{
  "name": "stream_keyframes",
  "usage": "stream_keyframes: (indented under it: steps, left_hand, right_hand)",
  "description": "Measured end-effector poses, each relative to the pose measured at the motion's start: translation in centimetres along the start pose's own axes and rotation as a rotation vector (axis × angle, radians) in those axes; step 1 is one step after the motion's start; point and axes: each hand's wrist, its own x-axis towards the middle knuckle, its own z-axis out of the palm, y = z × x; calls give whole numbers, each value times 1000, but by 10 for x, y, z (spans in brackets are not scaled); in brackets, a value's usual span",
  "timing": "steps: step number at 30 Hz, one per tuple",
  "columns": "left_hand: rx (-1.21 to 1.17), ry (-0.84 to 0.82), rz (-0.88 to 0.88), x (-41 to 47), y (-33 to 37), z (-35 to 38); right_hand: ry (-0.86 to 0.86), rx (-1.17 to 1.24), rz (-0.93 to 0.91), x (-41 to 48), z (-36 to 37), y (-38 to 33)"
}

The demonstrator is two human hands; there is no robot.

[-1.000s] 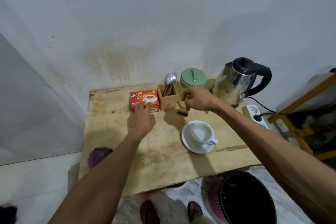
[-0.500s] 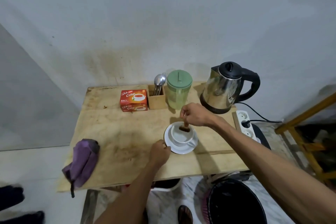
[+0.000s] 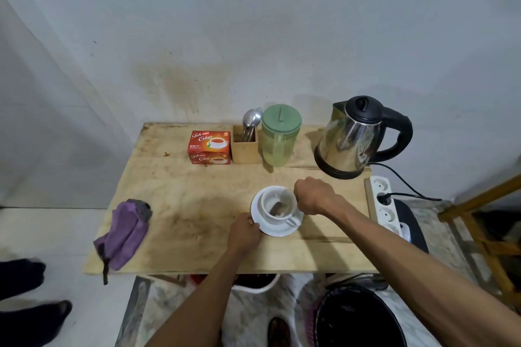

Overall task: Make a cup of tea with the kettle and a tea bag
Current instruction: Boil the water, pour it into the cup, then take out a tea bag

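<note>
Head, teabag [image 3: 278, 208] slanted in cup [image 3: 267, 207], right hand [image 3: 314, 196] pinching string [image 3: 285, 195], left hand [image 3: 243, 231] gripping saucer [image 3: 277, 231]

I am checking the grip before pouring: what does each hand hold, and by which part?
The left hand holds the saucer by its left rim. The right hand seems to pinch the tea bag by its top end, over the cup.

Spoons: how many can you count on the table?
2, both bowl-up in the wooden holder beside the green jar: left spoon, right spoon overlapping it. Others may be hidden inside.
</note>
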Motion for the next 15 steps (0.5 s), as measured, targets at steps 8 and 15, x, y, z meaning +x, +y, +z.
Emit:
stream_keyframes:
  steps: [8,15]
  left_hand:
    - [-30,32,-19,-2,-3,3]
    - [-22,37,-36,8,-15,10]
  right_hand:
    - [-55,548,-10,1,-6,-4]
    - [-25,571,55,-2,16,-4]
